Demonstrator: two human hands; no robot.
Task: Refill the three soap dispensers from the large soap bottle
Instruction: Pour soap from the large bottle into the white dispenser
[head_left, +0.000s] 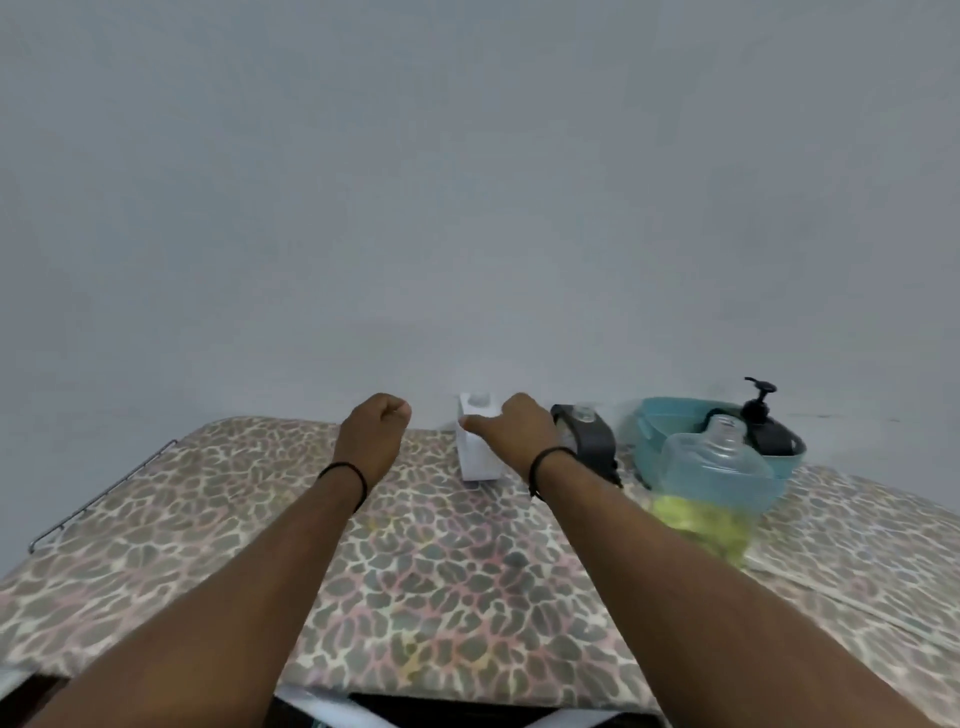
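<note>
grey wall (467, 182), leopard-print table (441, 571), right hand (511, 428) on white dispenser (475, 457)

large soap bottle (714, 483) before basin (654, 431), right of white dispenser (480, 452).

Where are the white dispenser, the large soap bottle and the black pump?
white dispenser (478, 457), head view, on its front face.
large soap bottle (714, 467), head view, on its clear body.
black pump (759, 397), head view, on its neck, in the teal basin.

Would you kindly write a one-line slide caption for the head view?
Right hand touching a white dispenser, left hand curled empty, large soap bottle open beside a teal basin.
</note>
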